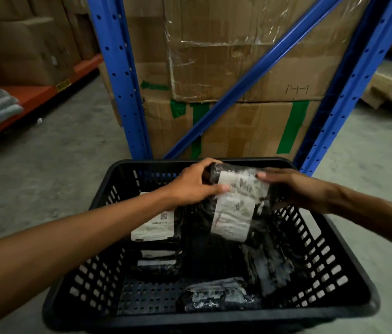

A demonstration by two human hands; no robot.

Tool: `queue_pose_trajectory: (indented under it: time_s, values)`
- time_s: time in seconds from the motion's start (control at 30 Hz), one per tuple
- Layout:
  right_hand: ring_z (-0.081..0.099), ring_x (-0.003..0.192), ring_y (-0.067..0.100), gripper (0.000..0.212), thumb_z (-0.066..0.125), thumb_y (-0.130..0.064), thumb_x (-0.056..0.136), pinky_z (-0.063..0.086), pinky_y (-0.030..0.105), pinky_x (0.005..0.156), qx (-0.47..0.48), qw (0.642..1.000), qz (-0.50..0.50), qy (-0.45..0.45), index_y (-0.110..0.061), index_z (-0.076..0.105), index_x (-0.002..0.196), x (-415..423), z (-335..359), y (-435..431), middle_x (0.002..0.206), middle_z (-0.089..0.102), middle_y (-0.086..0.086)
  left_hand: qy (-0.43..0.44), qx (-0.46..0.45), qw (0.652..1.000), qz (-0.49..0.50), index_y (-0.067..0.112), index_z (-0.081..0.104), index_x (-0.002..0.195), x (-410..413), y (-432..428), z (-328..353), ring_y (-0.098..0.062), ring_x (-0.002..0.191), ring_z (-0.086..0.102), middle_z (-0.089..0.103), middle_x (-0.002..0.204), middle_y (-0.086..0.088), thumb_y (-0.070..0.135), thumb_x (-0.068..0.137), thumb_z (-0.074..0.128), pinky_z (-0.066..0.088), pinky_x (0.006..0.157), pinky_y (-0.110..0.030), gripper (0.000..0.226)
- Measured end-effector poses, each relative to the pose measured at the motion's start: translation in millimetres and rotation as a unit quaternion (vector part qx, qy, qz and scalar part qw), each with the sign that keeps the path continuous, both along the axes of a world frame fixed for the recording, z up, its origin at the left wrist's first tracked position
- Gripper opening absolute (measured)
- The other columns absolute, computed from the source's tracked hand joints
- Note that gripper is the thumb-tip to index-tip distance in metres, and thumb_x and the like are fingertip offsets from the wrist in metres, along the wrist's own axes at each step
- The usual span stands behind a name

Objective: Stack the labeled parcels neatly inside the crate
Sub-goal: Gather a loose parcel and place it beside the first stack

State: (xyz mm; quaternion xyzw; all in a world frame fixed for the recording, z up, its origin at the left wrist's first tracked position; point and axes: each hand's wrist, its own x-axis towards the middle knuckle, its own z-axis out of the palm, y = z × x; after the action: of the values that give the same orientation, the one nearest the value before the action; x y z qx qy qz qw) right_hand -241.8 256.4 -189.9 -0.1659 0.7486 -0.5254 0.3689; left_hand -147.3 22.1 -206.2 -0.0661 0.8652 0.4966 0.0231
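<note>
Over the black crate (pixel 108 201), toward its 12 o'clock rim, the left hand (pixel 196 184) and right hand (pixel 293 189) each close on an end of a black labeled parcel (pixel 233 203); its label print is blurred and its lower edge melts into the dark. At 9 o'clock inside, a parcel stack (pixel 156 239) lies partly under the left forearm, while a crumpled parcel (pixel 216 296) sits at 6 o'clock, outline unclear

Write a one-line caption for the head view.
Both hands, left hand and right hand, hold a labeled parcel over the black crate.
</note>
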Motion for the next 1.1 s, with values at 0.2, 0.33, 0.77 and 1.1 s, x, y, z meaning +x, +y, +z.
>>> queue_pose_trajectory:
  time_s: [0.2, 0.33, 0.77, 1.1]
  values:
    - [0.077, 0.079, 0.023, 0.043, 0.081, -0.037, 0.074, 0.06, 0.033, 0.069, 0.005, 0.989, -0.134, -0.057, -0.009, 0.073, 0.105, 16.5, -40.8, -35.9, 0.091, 0.08, 0.007, -0.138, 0.136, 0.954, 0.231, 0.006, 0.058, 0.125, -1.2, 8.5, -39.9, -0.029, 0.111, 0.065, 0.067, 0.123, -0.011, 0.052, 0.081, 0.07, 0.053, 0.098, -0.043, 0.065]
    - [0.071, 0.09, 0.025, 0.024, 0.081, -0.004, 0.077, 0.058, 0.038, 0.084, 0.056, 0.986, -0.153, -0.03, -0.013, 0.065, 0.093, 25.1, -78.7, -53.0, 0.094, 0.073, 0.007, -0.196, -0.006, 0.96, 0.202, 0.001, 0.05, 0.123, 7.1, 20.7, -63.8, -0.028, 0.11, 0.056, 0.054, 0.121, -0.01, 0.04, 0.097, 0.054, 0.042, 0.081, -0.031, 0.047]
    - [0.051, 0.133, 0.029, 0.076, 0.063, -0.033, 0.092, 0.044, 0.031, 0.106, 0.304, 0.943, -0.029, 0.13, -0.004, 0.025, 0.15, 23.0, -158.4, -74.4, 0.148, 0.049, 0.014, -0.269, -0.121, 0.943, 0.156, 0.002, 0.025, 0.153, -18.9, 39.0, -146.9, -0.028, 0.133, 0.051, 0.047, 0.149, -0.014, 0.027, 0.097, 0.057, 0.049, 0.104, -0.035, 0.069]
    - [0.042, 0.139, 0.029, 0.059, 0.038, -0.042, 0.102, 0.027, 0.032, 0.115, 0.457, 0.831, 0.21, 0.238, -0.003, 0.039, 0.147, 14.4, -146.0, -75.8, 0.152, 0.044, 0.015, -0.296, -0.15, 0.925, 0.183, -0.003, 0.041, 0.14, -28.8, 45.4, -158.2, -0.036, 0.129, 0.052, 0.051, 0.141, -0.022, 0.014, 0.089, 0.062, 0.043, 0.107, -0.039, 0.058]
